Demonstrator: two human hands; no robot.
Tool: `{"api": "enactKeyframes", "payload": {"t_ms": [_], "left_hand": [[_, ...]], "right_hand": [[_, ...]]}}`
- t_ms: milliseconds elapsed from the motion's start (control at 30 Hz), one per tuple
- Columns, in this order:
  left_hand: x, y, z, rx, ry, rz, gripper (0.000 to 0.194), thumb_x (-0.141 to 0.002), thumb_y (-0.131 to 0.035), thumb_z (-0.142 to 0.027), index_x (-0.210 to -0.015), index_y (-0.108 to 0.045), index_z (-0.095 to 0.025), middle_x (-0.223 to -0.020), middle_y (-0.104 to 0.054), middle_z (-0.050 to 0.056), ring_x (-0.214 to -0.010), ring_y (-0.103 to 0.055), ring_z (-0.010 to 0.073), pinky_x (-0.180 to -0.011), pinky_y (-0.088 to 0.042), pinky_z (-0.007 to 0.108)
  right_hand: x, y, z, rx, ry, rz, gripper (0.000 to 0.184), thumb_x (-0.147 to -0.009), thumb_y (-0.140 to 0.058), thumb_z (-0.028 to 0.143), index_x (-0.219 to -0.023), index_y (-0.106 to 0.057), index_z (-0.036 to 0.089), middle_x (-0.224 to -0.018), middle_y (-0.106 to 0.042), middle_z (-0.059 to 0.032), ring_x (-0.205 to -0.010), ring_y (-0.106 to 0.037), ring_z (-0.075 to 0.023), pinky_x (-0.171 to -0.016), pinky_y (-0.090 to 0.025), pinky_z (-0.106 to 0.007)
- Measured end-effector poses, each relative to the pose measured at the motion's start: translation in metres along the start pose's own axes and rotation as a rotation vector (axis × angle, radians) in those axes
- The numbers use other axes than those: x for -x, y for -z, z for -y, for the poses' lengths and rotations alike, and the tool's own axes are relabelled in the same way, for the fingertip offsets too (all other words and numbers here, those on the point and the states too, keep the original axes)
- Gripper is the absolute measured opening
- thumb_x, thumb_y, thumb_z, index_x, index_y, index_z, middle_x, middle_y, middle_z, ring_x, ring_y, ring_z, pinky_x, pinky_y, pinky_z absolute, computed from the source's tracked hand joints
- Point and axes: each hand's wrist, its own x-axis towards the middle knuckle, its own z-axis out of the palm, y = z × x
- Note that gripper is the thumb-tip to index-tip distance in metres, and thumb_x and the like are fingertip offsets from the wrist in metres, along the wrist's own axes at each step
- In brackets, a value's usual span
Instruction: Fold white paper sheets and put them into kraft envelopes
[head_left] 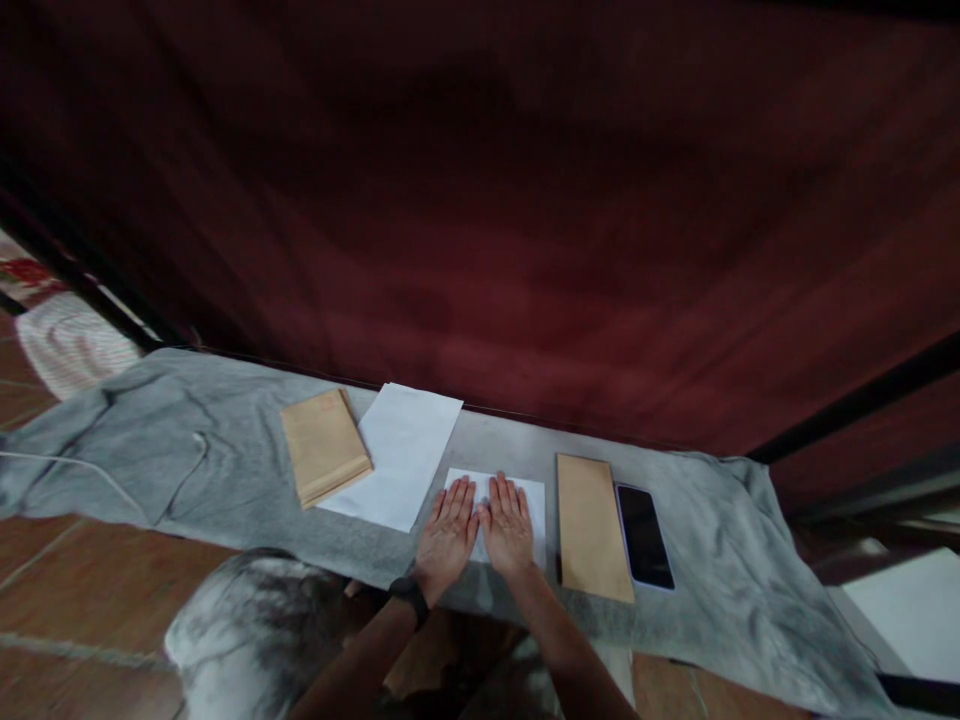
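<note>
A small white sheet of paper (536, 500), perhaps folded, lies on the grey cloth in front of me. My left hand (448, 535) rests flat on its left part, fingers stretched forward, with a dark band on the wrist. Flat on the right part of the same paper is my right hand (506, 525), its thumb close to the left one. Much of the paper is hidden under both palms. Just right of it lies a long brown envelope (592, 530). To the left are larger white sheets (412, 440), partly covered by a stack of brown envelopes (322, 440).
A phone (645, 537) with a dark screen lies beside the long envelope. Grey cloth (225, 420) covers the narrow surface, and a white cable (82, 465) crosses its left end. Dark red fabric (480, 250) rises behind. A white panel-like object (911, 610) stands at lower right.
</note>
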Motion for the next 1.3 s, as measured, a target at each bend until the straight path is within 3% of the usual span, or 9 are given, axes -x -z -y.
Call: {"api": "enactKeyframes", "payload": {"t_ms": [267,400,533,733,867,967,1133,1300], "left_hand": [[-0.005,-0.007,-0.010,0.006,0.062,0.001,0.057,-0.100,-0.035,-0.038,-0.149,-0.039,-0.009,-0.155,-0.040,0.015,-0.147,-0.031,0.0259,-0.120,-0.026,0.047],[-0.022,-0.011,-0.022,0.032,0.049,0.058,0.053,-0.101,-0.033,-0.036,-0.147,-0.042,-0.011,-0.156,-0.039,0.013,-0.146,-0.032,0.0258,-0.120,-0.027,0.047],[-0.031,-0.012,-0.016,0.035,0.097,0.046,0.054,-0.101,-0.031,-0.035,-0.149,-0.040,-0.011,-0.155,-0.040,0.012,-0.146,-0.033,0.0246,-0.119,-0.027,0.046],[-0.010,-0.004,0.002,0.026,0.144,-0.023,0.058,-0.100,-0.033,-0.041,-0.150,-0.038,-0.011,-0.154,-0.041,0.014,-0.146,-0.033,0.0256,-0.119,-0.028,0.046],[0.008,0.005,-0.003,0.011,0.164,-0.041,0.062,-0.100,-0.035,-0.045,-0.149,-0.040,-0.009,-0.155,-0.038,0.018,-0.144,-0.036,0.0293,-0.118,-0.028,0.048],[0.011,0.011,-0.007,0.009,0.177,-0.048,0.062,-0.099,-0.038,-0.046,-0.148,-0.041,-0.009,-0.155,-0.038,0.019,-0.143,-0.037,0.0309,-0.117,-0.030,0.049],[0.012,0.011,-0.004,0.018,0.179,-0.048,0.062,-0.098,-0.040,-0.044,-0.150,-0.038,-0.009,-0.155,-0.038,0.018,-0.143,-0.038,0.0299,-0.116,-0.033,0.048],[0.018,0.007,0.003,0.091,0.212,-0.076,0.059,-0.099,-0.037,-0.034,-0.153,-0.030,-0.011,-0.154,-0.041,0.017,-0.141,-0.042,0.0261,-0.114,-0.038,0.045]], "right_hand": [[0.014,0.002,-0.042,0.094,-0.039,-0.157,0.060,-0.103,-0.037,0.036,-0.153,-0.028,0.004,-0.156,-0.034,-0.0223,-0.145,-0.033,-0.0303,-0.115,-0.032,-0.050],[0.013,0.002,-0.039,0.090,-0.042,-0.150,0.062,-0.102,-0.037,0.037,-0.153,-0.027,0.004,-0.156,-0.033,-0.0230,-0.145,-0.033,-0.0313,-0.115,-0.033,-0.051],[0.013,0.004,-0.037,0.081,-0.072,-0.158,0.061,-0.102,-0.037,0.037,-0.153,-0.028,0.005,-0.156,-0.033,-0.0236,-0.144,-0.034,-0.0325,-0.114,-0.034,-0.053],[0.015,0.008,-0.037,0.087,-0.093,-0.146,0.060,-0.102,-0.035,0.040,-0.152,-0.032,0.006,-0.156,-0.034,-0.0226,-0.144,-0.033,-0.0332,-0.114,-0.033,-0.053],[0.008,0.015,-0.032,0.091,-0.133,-0.086,0.057,-0.101,-0.038,0.038,-0.148,-0.039,0.006,-0.154,-0.039,-0.0221,-0.143,-0.036,-0.0321,-0.115,-0.029,-0.051],[-0.011,0.026,-0.023,0.079,-0.137,0.026,0.048,-0.100,-0.038,0.030,-0.143,-0.047,0.011,-0.146,-0.050,-0.0183,-0.138,-0.042,-0.0295,-0.116,-0.027,-0.050],[-0.051,0.038,-0.008,0.017,-0.153,0.275,0.039,-0.097,-0.044,0.025,-0.134,-0.056,0.021,-0.133,-0.060,-0.0125,-0.125,-0.050,-0.0269,-0.108,-0.034,-0.044],[-0.079,0.040,-0.006,-0.023,-0.163,0.347,0.030,-0.086,-0.062,0.024,-0.116,-0.065,0.024,-0.122,-0.064,-0.0086,-0.116,-0.054,-0.0251,-0.097,-0.038,-0.039]]}}
